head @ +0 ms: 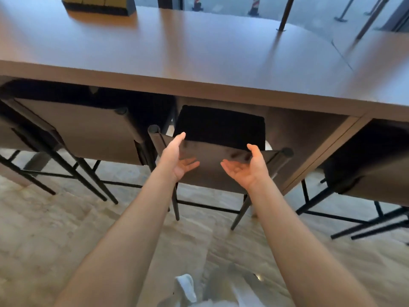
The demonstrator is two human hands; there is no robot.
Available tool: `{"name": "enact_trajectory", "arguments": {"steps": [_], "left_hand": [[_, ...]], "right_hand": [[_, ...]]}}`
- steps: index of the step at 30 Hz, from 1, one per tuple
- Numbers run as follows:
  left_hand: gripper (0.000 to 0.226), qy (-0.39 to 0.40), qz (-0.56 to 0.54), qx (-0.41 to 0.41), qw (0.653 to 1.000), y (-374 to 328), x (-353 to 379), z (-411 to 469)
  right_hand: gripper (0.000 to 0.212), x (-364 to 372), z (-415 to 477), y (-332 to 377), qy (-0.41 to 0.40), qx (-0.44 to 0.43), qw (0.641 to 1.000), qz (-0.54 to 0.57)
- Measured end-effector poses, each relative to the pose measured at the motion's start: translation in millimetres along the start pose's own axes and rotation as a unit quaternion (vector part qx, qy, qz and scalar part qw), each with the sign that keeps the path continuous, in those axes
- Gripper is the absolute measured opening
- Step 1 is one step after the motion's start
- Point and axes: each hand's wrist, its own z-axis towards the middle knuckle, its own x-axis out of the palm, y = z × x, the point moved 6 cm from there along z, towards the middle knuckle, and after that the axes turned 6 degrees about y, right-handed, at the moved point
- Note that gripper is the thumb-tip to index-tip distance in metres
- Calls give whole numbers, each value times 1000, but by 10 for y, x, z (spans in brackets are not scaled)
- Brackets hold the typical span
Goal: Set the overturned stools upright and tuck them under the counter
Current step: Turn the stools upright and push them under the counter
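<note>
Two hands are in view, both bare to the forearm. The left hand (177, 161) is open, with the fingers straight and the thumb pointing up to 12 o'clock beside the top edge of a backrest. The right hand (249, 168) is also open and relaxed, with its thumb bent at that same edge; I cannot tell if either hand really touches it. Between them, at the centre, stands the middle stool (210, 156). It is upright on its thin black legs, and its black seat (221, 127) is already partly below the counter (199, 54). I count three stools for sure. Besides the middle one there is the left stool (84, 131) at 9 o'clock and the right stool (376, 173) at 3 o'clock, both upright with their seats under the counter. A brown panel (20, 138) at the far 9 o'clock edge may belong to a fourth. On the counter at 11 o'clock lies one yellow and black box (97, 5), cut by the frame and too blurred to read. One thin dark pole (285, 14) meets the counter at 1 o'clock. Beyond the counter, two red and white striped posts (197, 3) (254, 5) stand near 12 and 1 o'clock. The floor (66, 240) is pale stone.
</note>
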Motion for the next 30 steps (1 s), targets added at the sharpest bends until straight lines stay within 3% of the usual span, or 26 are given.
{"name": "enact_trajectory", "arguments": {"steps": [6,8,11,16,30], "left_hand": [[65,24,-61,-38,997,-80,32,253],[57,20,-75,-43,996,-127,50,306],[24,23,-64,-30,997,-158,73,387],[25,17,-67,-1,998,-164,90,460],[22,38,-59,24,997,-289,235,581]], "right_hand": [[40,109,86,64,-7,-38,999,25],[37,125,145,99,-21,-50,998,15],[42,115,243,142,-39,-66,997,1],[51,98,311,174,-45,-94,994,-24],[48,239,327,339,-17,-128,991,-40]]}}
